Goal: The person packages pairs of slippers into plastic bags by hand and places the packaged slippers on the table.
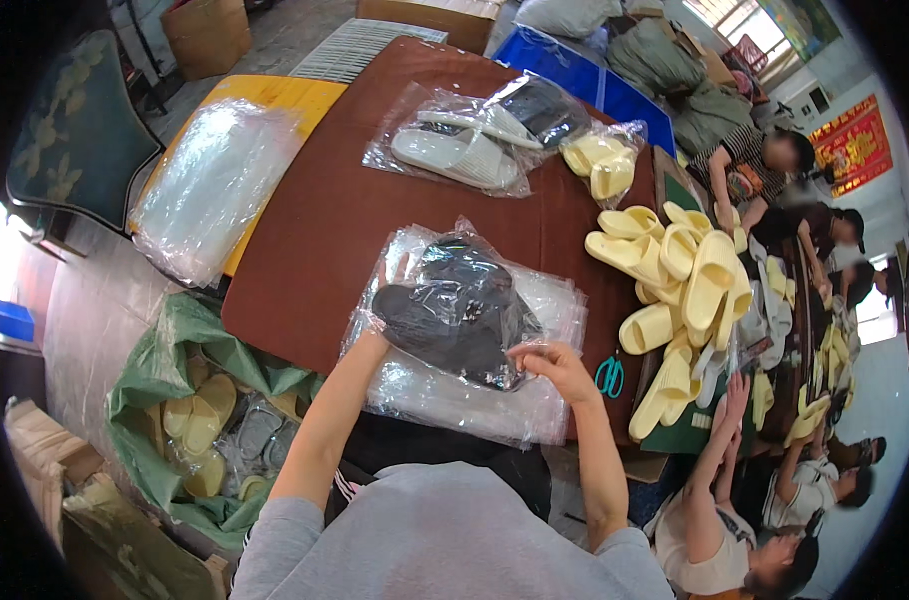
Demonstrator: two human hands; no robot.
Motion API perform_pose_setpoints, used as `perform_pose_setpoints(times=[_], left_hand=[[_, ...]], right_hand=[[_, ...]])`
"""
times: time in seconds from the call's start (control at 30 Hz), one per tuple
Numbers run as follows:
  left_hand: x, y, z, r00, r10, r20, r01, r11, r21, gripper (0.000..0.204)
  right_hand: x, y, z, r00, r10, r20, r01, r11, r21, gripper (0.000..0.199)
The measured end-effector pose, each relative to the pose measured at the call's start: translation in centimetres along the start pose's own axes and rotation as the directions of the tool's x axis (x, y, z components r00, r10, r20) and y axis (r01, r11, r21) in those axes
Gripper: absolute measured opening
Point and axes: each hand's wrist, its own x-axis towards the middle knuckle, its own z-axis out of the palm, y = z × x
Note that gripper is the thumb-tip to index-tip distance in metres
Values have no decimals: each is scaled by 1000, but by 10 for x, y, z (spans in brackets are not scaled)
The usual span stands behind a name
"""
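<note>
A pair of black slippers [445, 315] lies in a clear plastic bag [462, 232] in front of me, on top of a stack of flat clear bags [425, 395]. My left hand [377, 318] grips the left side of the bagged pair, its fingers partly hidden by plastic and a slipper. At the lower right corner, my right hand [550, 362] has thumb and fingers pinched on the bag's edge. Teal-handled scissors [610, 377] lie to the right of that hand. Farther back on the brown table [305, 250] are bagged white slippers [455, 155], black slippers [540, 108] and yellow slippers [610, 170].
Loose yellow slippers [710, 280] are heaped at the table's right. A yellow side table [310, 100] bears more clear bags [220, 180]. On the floor at left stands a green sack [140, 400] of slippers; a blue crate [625, 95] is behind. Several people work at right.
</note>
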Motion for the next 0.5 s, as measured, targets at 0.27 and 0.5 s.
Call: perform_pose_setpoints(times=[0.27,0.5], left_hand=[[-6,1,-42,995,20,-97,-19,1000,13,58],[-49,-33,-122,869,-291,401,388,-105,-916,42]], right_hand=[[-41,98,-2,990,12,-140,108,570,815,67],[-25,99,-1,931,226,-286,-115,927,356,61]])
